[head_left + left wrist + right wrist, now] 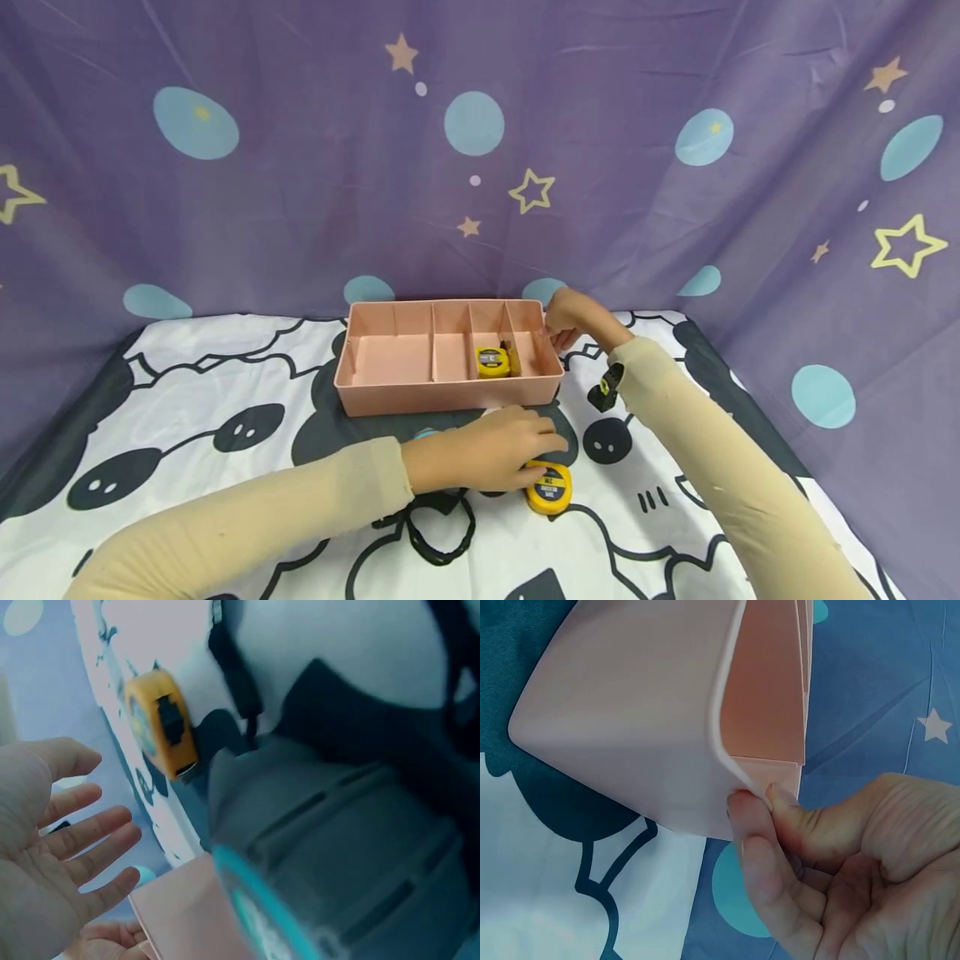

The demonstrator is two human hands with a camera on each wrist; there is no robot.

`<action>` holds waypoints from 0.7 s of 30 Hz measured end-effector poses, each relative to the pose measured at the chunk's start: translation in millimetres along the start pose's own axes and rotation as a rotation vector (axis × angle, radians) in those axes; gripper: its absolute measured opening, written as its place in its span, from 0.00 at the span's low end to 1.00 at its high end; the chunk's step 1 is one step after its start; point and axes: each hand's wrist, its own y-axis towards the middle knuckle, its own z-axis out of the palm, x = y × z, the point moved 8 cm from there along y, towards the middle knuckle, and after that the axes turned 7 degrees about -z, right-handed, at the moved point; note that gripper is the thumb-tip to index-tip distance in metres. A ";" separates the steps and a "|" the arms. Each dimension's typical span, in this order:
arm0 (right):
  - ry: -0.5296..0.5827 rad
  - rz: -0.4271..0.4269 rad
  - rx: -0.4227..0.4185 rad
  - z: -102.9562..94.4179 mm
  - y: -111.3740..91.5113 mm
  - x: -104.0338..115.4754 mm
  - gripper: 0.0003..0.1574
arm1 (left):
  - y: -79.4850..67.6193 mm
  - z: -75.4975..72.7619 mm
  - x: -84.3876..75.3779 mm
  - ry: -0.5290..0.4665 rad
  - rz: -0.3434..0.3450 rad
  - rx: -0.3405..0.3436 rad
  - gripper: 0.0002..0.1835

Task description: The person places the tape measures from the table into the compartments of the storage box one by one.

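Note:
My right hand [577, 317] pinches the right end rim of a pink divided box [450, 397], thumb inside and fingers outside in the right wrist view. A yellow tape measure [492, 363] sits in one of the box's narrow compartments. In front of the box, my left hand [502, 450] hovers beside a second yellow tape measure [552, 492] on the cloth. The left wrist view shows that hand's fingers [97, 829] spread loosely, apart from this tape measure. Under the left forearm lies a dark grey ribbed object [337, 817] with a turquoise rim, mostly hidden in the head view.
A black strap loop [441, 557] lies on the patterned black-and-white cloth [247, 492] below the left wrist. Behind the box hangs a purple curtain [315, 183] with stars and dots. A small black device [604, 388] is at the right wrist.

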 end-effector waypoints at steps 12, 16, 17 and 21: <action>0.124 -0.058 0.004 1.2 -4.3 -3.0 0.07 | -3.5 22.8 -19.0 0.000 0.088 0.091 0.24; 0.160 -0.083 0.003 1.1 -5.1 -7.2 0.09 | -1.0 25.0 -22.3 0.043 0.103 0.090 0.25; 0.166 -0.089 0.005 1.0 -5.3 -7.9 0.09 | -0.2 25.4 -23.0 0.052 0.106 0.089 0.25; 0.202 -0.103 0.006 2.1 -5.6 -9.9 0.09 | 3.3 26.7 -25.3 0.091 0.104 0.084 0.25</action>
